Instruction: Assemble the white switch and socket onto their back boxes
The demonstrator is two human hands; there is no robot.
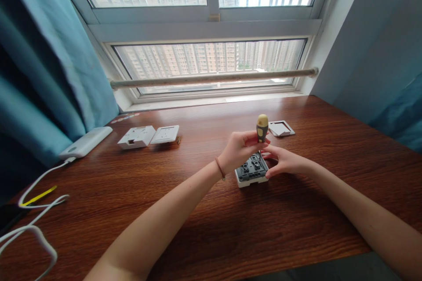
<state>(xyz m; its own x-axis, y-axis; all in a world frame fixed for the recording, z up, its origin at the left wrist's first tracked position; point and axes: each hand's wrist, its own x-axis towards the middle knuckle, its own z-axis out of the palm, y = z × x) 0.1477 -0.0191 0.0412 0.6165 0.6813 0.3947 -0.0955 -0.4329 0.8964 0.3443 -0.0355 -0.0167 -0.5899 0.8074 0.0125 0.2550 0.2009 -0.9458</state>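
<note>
The left hand [240, 148] grips a screwdriver [262, 128] upright, likely to keep it square over the dark-topped box [251, 170], right of centre on the table [204, 219]; the right hand [286, 159] curls at the box's right side, seemingly bracing it, its grip unclear.

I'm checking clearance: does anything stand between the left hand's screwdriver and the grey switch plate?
Nothing visible does: the screwdriver in the left hand points down at the grey switch plate, near its far right corner. The right hand is at its right side. Tip contact is unclear.
</note>
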